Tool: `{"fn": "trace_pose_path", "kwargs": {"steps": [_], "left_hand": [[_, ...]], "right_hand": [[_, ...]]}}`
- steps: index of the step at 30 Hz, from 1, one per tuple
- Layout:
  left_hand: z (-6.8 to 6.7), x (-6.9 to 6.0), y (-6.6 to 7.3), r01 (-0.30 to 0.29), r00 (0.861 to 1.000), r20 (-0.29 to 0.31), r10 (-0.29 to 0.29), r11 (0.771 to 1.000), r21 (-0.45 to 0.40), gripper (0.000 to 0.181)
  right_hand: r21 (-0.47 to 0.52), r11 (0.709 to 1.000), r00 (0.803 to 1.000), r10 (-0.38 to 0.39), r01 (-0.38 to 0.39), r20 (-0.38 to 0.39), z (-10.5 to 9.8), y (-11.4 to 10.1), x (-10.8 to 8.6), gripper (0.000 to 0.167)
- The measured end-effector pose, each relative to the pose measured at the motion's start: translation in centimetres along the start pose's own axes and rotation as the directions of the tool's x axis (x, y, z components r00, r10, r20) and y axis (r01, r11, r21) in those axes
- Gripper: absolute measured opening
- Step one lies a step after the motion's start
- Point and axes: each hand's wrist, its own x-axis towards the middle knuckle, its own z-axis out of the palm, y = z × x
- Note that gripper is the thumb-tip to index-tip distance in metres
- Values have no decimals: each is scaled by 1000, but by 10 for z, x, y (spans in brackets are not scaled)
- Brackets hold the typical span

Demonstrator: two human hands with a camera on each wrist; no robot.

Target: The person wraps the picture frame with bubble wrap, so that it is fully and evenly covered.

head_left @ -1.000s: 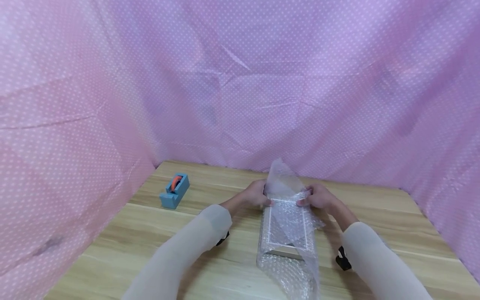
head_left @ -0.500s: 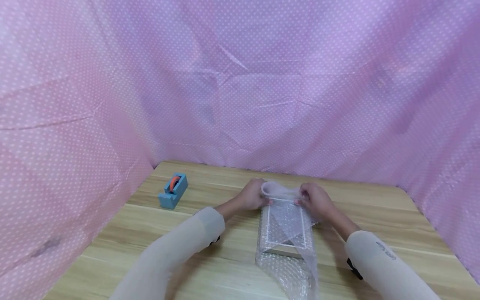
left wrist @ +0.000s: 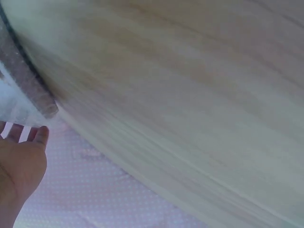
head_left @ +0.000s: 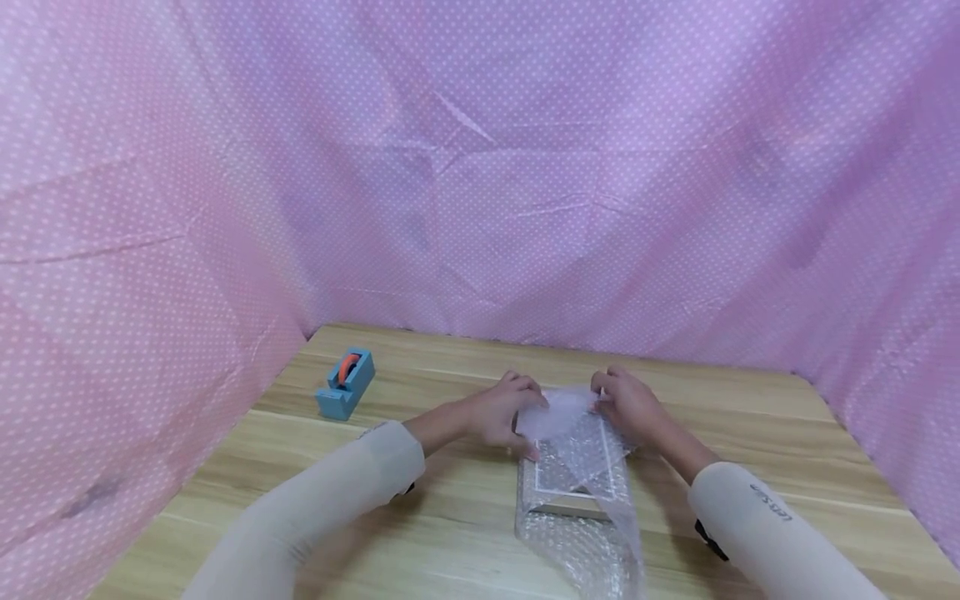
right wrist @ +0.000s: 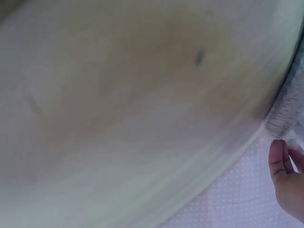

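Bubble wrap (head_left: 588, 454) covers most of a flat, box-like item (head_left: 573, 507) lying right of the middle of the worktop (head_left: 427, 375). From the head view, the far flap folds toward me, short of the worktop's far edge. My left hand (head_left: 504, 414) grasps nothing: fingers rest on the flap, thumb apart beside the item's left edge. My right hand (head_left: 630, 407) pinches the wrap at its far right corner. With my left fingers so loose, the springy flap could lift or fold askew. The item's near end is uncovered, and a loose tail of wrap trails toward me; a forearm brushing that tail could drag everything crooked. A blue tape dispenser (head_left: 356, 392) stands near the worktop's far left corner, well apart from the wrap, so reaching for it would leave the flap to one hand.

Left wrist view: my fingertips meet the film just past the item's end; they bear no firm hold, so slipping seems likely.

Right wrist view: fingers and thumb close together at the wrapped corner, partly cropped, so I cannot tell how much film they catch; too little could slide free.
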Motion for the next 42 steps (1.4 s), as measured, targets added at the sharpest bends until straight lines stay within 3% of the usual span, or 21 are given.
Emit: {"fn": "trace_pose_path", "kwargs": {"steps": [7,12,14,21,26,30,33,36,39,42], "left_hand": [[4,-2,1,-38,999,-13,39,996,76,74],[7,-1,1,-62,997,-45,68,991,116,72],[8,-1,0,-66,996,-51,72,990,122,70],[8,-1,1,-91,993,-65,102,984,151,68],[6,-1,-1,-137,986,-64,152,972,190,68],[3,-3,-4,-177,982,-22,185,962,206,73],[-2,-6,-4,-189,982,23,187,969,160,68],[-8,-11,-2,-168,985,47,166,985,46,57],[-11,-14,0,-133,989,52,137,989,-70,49],[-10,-14,-1,-128,991,33,132,986,-103,42]], "right_hand": [[-148,977,984,-135,152,117,-18,-6,-6,14],[-163,976,965,-105,146,240,-27,-11,-17,69],[-154,977,958,-106,150,265,-27,-11,-21,79],[-169,939,943,-263,298,206,-22,-11,-25,57],[-171,923,932,-315,345,180,-19,-8,-25,52],[-166,922,931,-324,350,167,-17,-8,-25,52],[-161,921,931,-332,354,149,-17,-9,-24,52],[-157,920,930,-339,359,142,-17,-11,-23,52],[-156,923,931,-328,352,157,-17,-12,-23,52],[-158,928,934,-310,338,179,-17,-13,-23,53]]}}
